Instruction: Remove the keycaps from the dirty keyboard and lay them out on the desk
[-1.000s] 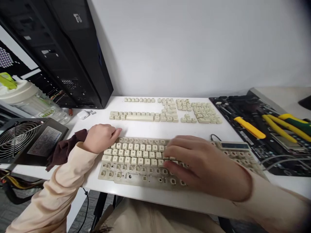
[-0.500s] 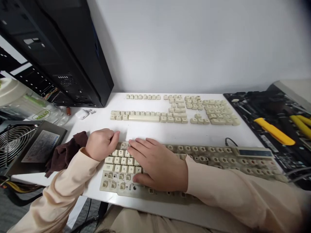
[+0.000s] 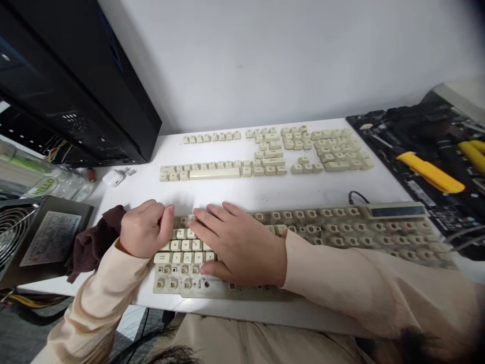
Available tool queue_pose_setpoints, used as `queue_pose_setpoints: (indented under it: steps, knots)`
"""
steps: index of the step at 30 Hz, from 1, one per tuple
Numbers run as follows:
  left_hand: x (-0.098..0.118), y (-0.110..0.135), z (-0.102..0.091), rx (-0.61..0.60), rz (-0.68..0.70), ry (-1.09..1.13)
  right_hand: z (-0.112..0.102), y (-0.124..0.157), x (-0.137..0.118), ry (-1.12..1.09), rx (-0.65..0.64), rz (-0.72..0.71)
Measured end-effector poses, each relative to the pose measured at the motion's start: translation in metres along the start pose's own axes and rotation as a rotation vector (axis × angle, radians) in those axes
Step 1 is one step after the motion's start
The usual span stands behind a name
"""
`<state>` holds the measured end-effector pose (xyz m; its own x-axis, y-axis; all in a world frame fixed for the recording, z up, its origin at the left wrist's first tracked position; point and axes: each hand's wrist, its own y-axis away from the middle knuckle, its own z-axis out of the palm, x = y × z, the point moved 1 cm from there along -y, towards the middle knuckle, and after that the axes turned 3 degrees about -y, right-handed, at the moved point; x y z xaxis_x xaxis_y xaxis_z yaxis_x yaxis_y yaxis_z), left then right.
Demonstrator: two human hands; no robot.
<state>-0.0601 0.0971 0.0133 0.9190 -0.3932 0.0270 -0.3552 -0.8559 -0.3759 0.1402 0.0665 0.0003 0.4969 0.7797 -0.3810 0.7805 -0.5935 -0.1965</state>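
Observation:
A beige keyboard point(image 3: 189, 286) lies along the front of the white desk. Keycaps sit on its left letter rows, while bare key stems show on the rest. My right hand point(image 3: 240, 247) rests flat on the keys near the left, fingers spread, hiding the keys beneath. At the keyboard's upper left corner my left hand point(image 3: 142, 228) is closed in a fist, thumb against the side; its inside is hidden. Behind the keyboard, loose keycaps point(image 3: 337, 146) lie in rows with a long space bar point(image 3: 214, 174).
A black computer case point(image 3: 109, 91) stands at the back left. A power supply point(image 3: 49, 237), a dark cloth point(image 3: 93, 242) and a white earbud case point(image 3: 112, 177) are on the left. At the right lies a dark circuit board point(image 3: 417, 131) with a yellow-handled tool point(image 3: 432, 172).
The camera view has shifted, so the desk items appear higher and a little to the left. Both hands keep about the same pose and place on the keyboard.

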Motion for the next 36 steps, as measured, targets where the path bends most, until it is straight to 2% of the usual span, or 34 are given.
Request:
queue_pose_setpoints:
  steps: [4, 8, 10, 14, 17, 20, 23, 26, 29, 31, 36]
  knots:
    - [-0.003, -0.002, -0.006, 0.045, -0.070, 0.095, -0.001, 0.000, 0.000, 0.001, -0.004, 0.007]
    - [-0.011, -0.007, -0.013, 0.096, -0.203, 0.240, -0.002, 0.000, 0.001, -0.014, -0.005, 0.000]
    - [-0.013, -0.009, -0.015, 0.088, -0.308, 0.449, -0.002, 0.000, 0.002, -0.026, -0.006, -0.003]
    - [-0.013, -0.017, -0.018, -0.028, -0.526, 0.951, -0.008, 0.000, 0.001, -0.012, 0.010, -0.003]
    - [-0.010, -0.025, -0.029, -0.154, -0.574, 1.029, -0.027, 0.003, -0.006, 0.058, 0.055, -0.016]
    - [-0.006, -0.032, -0.046, -0.275, -0.567, 1.064, -0.058, 0.014, -0.019, 0.119, 0.151, -0.046]
    - [-0.001, -0.039, -0.062, -0.366, -0.465, 0.960, -0.085, 0.035, -0.028, 0.144, 0.246, -0.084]
    - [0.002, -0.054, -0.071, -0.339, -0.290, 0.628, -0.092, 0.063, -0.024, 0.197, 0.270, -0.029]
    - [-0.003, -0.084, -0.070, -0.230, -0.058, 0.173, -0.077, 0.089, -0.005, 0.245, 0.277, 0.099]
    - [-0.012, -0.111, -0.061, -0.298, 0.059, -0.087, -0.061, 0.102, 0.009, 0.262, 0.319, 0.204]
    - [-0.044, -0.170, -0.018, -0.469, 0.089, -0.171, -0.029, 0.115, 0.028, 0.312, 0.398, 0.317]
